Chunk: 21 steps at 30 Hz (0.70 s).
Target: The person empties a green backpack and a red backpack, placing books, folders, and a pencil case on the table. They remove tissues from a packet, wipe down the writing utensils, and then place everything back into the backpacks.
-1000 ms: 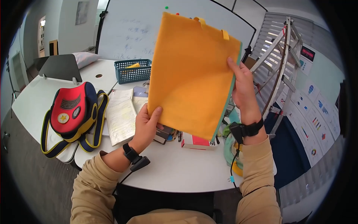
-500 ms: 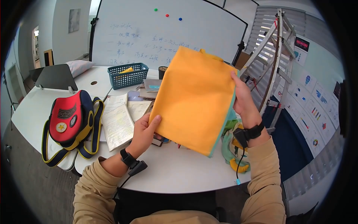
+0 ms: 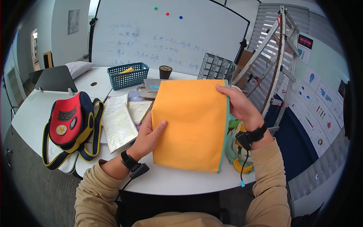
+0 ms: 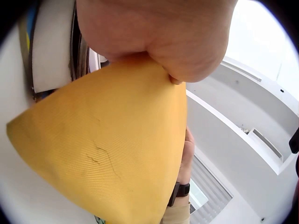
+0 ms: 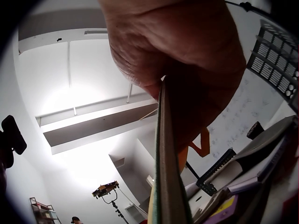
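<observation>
A flat yellow-orange fabric bag with a green edge is held up over the table's front. The left hand grips its left edge, thumb on the face toward the head camera. At the upper right corner the right hand pinches the green-edged side, its fingers behind. In the left wrist view the left hand holds the gathered top of the yellow fabric. The right wrist view shows the right hand on the bag's edge, with an orange strap loop beyond.
A red and navy backpack lies at the left beside papers. Behind are a teal basket, a small pot and a grey crate. A green and yellow item lies at the right, near a ladder.
Both hands have lowered the bag and turned it more upright, its top edge now level. The strap loops no longer show above it in the head view. Both hands keep their hold.
</observation>
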Available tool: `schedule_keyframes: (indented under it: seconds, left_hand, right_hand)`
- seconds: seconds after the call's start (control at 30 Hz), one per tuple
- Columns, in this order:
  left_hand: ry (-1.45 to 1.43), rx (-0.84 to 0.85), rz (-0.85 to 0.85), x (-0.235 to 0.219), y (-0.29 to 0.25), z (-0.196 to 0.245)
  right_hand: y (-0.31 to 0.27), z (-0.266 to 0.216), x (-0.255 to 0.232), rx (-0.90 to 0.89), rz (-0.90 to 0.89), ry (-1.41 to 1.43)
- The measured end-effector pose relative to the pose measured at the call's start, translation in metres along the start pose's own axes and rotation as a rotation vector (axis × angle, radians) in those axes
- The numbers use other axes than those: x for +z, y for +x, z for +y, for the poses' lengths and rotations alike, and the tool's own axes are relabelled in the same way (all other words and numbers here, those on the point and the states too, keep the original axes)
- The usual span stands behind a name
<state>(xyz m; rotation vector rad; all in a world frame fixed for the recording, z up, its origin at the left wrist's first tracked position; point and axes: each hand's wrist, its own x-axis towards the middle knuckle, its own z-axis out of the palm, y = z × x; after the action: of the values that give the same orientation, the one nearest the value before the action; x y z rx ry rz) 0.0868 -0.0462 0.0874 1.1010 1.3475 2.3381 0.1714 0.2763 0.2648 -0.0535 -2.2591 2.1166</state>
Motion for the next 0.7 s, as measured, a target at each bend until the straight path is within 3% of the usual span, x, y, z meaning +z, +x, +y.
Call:
schedule_keyframes:
  seconds: [0.2,0.3,0.5,0.7]
  left_hand:
    - [0.098,0.111,0.035,0.002,0.001,-0.001]
    - [0.077,0.159,0.073,-0.001,0.003,-0.005]
    - [0.037,0.254,0.19,0.003,0.002,-0.003]
    - [0.086,0.19,0.147,0.009,0.0,0.005]
  right_hand:
    - [-0.013,-0.006,0.027,-0.396,0.093,-0.206]
    - [-0.023,-0.004,0.027,-0.327,-0.017,-0.084]
    - [-0.044,0.015,0.041,-0.333,-0.017,-0.569]
    - [-0.05,-0.025,0.016,-0.096,0.008,-0.656]
